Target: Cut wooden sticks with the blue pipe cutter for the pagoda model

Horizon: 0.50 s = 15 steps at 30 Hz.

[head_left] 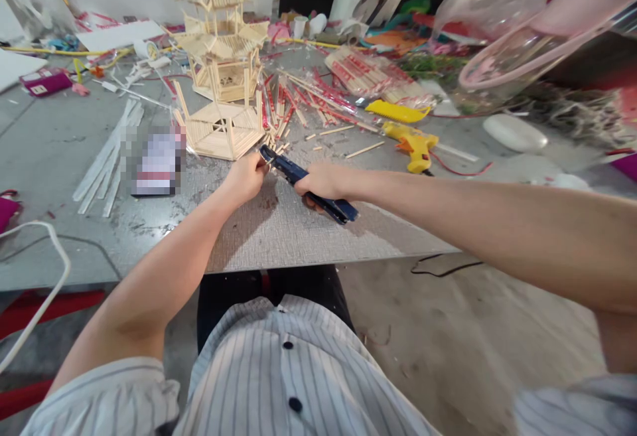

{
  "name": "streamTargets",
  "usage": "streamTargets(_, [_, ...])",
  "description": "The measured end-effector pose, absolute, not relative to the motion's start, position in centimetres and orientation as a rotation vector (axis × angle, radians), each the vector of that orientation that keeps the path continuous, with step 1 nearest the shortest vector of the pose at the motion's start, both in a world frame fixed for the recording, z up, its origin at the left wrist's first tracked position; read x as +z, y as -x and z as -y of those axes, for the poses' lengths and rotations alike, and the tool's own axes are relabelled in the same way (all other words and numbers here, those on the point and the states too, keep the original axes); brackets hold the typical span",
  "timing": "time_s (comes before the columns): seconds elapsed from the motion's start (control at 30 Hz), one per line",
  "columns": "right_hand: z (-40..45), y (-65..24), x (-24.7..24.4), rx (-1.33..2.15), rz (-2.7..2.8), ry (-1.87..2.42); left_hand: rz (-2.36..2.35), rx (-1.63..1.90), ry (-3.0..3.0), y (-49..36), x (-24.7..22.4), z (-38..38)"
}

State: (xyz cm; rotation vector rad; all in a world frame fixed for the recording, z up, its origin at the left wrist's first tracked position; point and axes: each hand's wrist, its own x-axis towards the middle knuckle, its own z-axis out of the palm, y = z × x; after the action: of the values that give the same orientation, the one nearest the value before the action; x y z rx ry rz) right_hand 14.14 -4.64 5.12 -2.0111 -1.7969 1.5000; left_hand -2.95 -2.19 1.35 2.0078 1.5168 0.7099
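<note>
My right hand (pixel 323 182) is wrapped round the handles of a dark blue plier-like cutter (pixel 290 169), whose head points up and left. At that head my left hand (pixel 247 176) is closed in a pinch. A short pale wooden stick (pixel 271 165) shows by its fingertips, partly hidden by the tool. Just beyond my left hand sits a hexagonal frame of wooden sticks (pixel 223 129) with upright posts. Behind it rises a tiered pagoda model (pixel 223 48) of similar sticks. Loose cut sticks (pixel 336 131) lie past the tool.
A yellow glue gun (pixel 413 147) and a yellow utility knife (pixel 398 111) lie to the right. Wrapped chopstick packs (pixel 358 71) are behind. Clear glue sticks (pixel 107 157) and a phone (pixel 156 164) lie left. The table's front edge (pixel 298 265) runs before my body.
</note>
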Motion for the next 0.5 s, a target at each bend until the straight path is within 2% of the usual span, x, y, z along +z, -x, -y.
streamTargets(0.5, [4.82,-13.99,5.04,1.548,1.755,1.987,-1.554,0.689,-2.036,2.83,1.38,2.1])
